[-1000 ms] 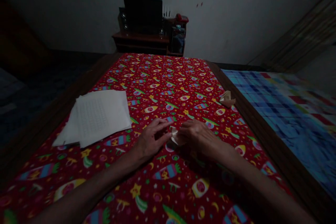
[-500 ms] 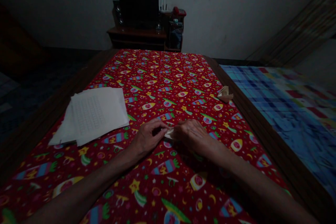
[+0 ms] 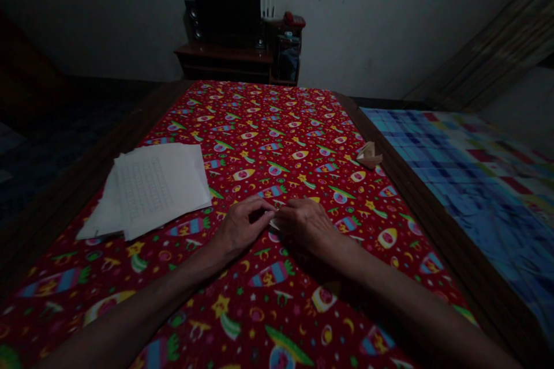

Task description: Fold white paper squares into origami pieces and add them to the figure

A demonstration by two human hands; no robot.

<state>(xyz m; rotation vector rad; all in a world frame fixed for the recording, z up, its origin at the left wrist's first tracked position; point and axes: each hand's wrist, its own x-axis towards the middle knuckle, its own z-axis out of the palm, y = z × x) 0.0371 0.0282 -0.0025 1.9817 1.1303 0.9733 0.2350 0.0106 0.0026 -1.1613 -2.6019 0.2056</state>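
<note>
readable text: none | paper sheets [image 3: 160, 190]: rows of marks, too small to read

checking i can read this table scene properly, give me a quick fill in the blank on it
1. The tablecloth is mainly ____ with a rocket and star print.
2. The stack of white sheets lies to the ____ of the hands.
3. A small folded paper sits between the ____ of the left hand and the right hand.
4. A second folded paper shape lies near the ____ edge of the table.

Missing words: red; left; fingers; right
</note>
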